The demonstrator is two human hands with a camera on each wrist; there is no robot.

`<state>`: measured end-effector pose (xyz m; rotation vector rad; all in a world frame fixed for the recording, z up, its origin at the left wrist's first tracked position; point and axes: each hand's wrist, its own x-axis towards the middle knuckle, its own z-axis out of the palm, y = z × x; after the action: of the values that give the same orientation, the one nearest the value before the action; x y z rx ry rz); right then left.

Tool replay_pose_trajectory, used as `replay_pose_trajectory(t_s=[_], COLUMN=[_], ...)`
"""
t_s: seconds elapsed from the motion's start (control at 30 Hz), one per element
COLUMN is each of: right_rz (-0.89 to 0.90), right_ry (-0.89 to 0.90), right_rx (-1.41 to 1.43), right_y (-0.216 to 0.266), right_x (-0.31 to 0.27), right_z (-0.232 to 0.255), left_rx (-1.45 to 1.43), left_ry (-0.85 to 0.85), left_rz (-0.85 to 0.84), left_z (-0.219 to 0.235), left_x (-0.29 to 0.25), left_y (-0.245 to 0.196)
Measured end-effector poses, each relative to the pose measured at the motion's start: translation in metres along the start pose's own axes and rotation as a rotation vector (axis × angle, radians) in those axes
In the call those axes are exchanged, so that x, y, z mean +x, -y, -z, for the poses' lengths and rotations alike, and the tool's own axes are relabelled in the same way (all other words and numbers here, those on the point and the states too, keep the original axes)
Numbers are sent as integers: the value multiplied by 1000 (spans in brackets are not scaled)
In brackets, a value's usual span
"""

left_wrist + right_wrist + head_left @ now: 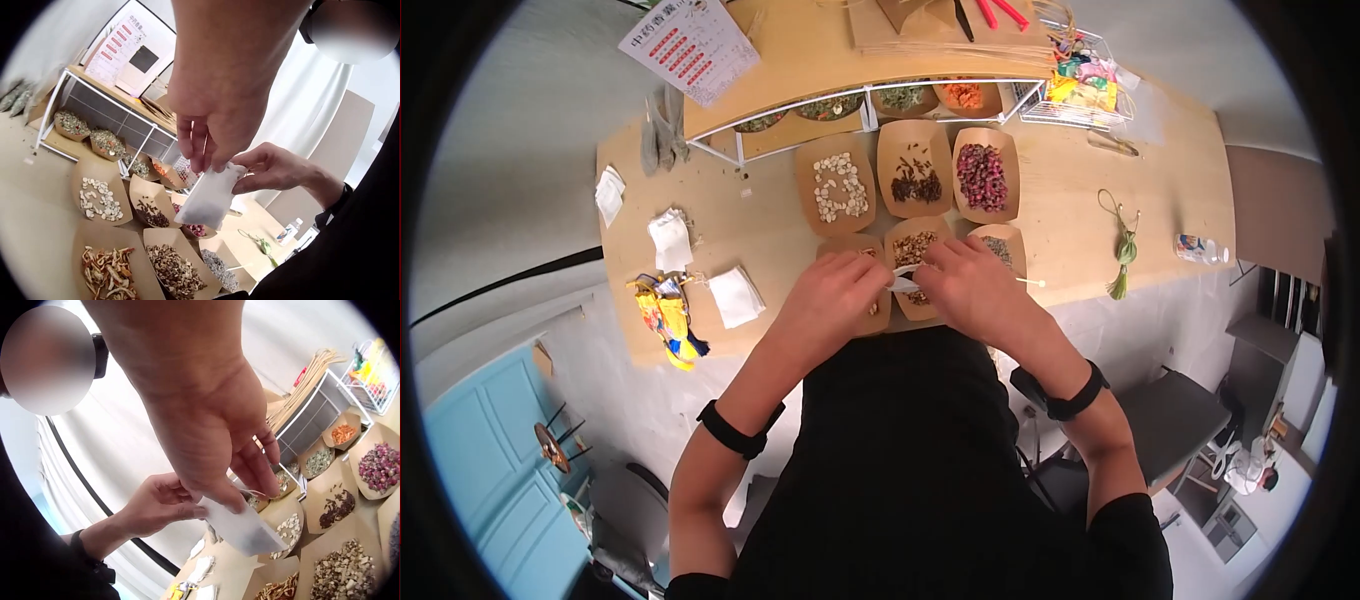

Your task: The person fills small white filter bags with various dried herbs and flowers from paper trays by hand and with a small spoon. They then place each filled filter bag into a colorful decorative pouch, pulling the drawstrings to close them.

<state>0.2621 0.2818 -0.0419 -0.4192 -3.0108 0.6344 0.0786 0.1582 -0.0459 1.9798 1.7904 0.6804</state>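
Note:
A small white drawstring pouch (206,201) hangs between both hands, a dark shadow of contents showing low through its thin cloth. My left hand (832,300) pinches one side of its top, thumb against fingers. On the other side of the top, my right hand (975,292) pinches the edge; a thin cord (253,491) shows by its fingers. Below the pouch stand paper trays of dried herbs: chopped brown pieces (175,272), orange-white peel-like strips (109,272) and small greyish bits (219,270). Farther back are white slices (840,187), dark cloves (917,186) and rosebuds (982,178).
A white-framed shelf (800,103) over more herb trays crosses the back. White pouches (736,297) and yellow sachets (663,315) lie left. At right are a green tasselled sachet (1125,247), a bottle (1200,249) and a wire basket (1090,85).

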Motion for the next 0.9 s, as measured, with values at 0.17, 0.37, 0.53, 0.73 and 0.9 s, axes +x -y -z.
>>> replay_pose_trajectory(t_s=[0.17,0.37,0.53,0.73,0.9], right_rz=[73,31,-6,-300,-124], right_ry=[-17,92,134,13,2], right_rx=[83,51,174,430,-79], right_y=[-37,-69,-85,-117,-156], right_x=[-2,2,9,36,73], right_z=[-27,-60,-70,-48,-102], left_rx=[1,-61,-58,-86,-107], left_ry=[37,54,36,17,-6], left_rz=[18,120,169,151,142], left_z=[-32,-71,-98,-111,-109], left_x=[10,20,31,36,40], left_y=[8,26,42,51,51])
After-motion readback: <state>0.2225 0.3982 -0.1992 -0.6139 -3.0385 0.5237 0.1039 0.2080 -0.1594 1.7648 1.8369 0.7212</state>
